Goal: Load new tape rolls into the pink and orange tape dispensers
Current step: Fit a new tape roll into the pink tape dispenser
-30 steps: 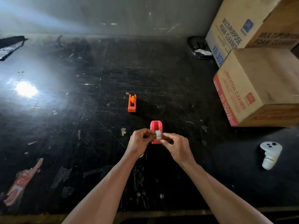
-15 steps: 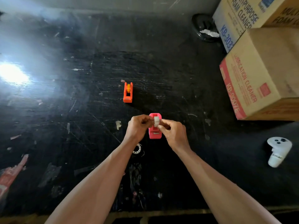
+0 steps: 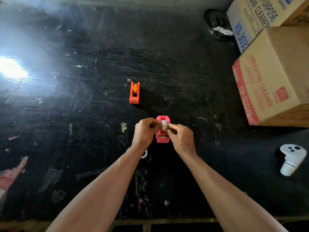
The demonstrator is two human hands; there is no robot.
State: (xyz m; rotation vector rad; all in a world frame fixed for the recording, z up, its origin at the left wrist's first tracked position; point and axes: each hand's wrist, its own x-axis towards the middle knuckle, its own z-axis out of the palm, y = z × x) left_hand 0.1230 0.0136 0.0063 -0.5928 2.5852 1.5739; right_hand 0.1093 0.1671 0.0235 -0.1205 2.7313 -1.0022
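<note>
scratched black table [image 3: 100, 148] (boxes [image 3: 274, 77] far right); both hands pinch tape roll [image 3: 164, 125] over pink dispenser [image 3: 162, 138].

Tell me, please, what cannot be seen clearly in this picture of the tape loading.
Head view, the only one:
- tape roll: fingertips of the left hand and right hand cover its sides; seated in the pink dispenser or above it, unclear.
- small ring on the table: partly behind the left wrist.
- orange dispenser: too small to tell whether its yellow wheel carries tape.
- upper cardboard box: cut by the frame edge.
</note>
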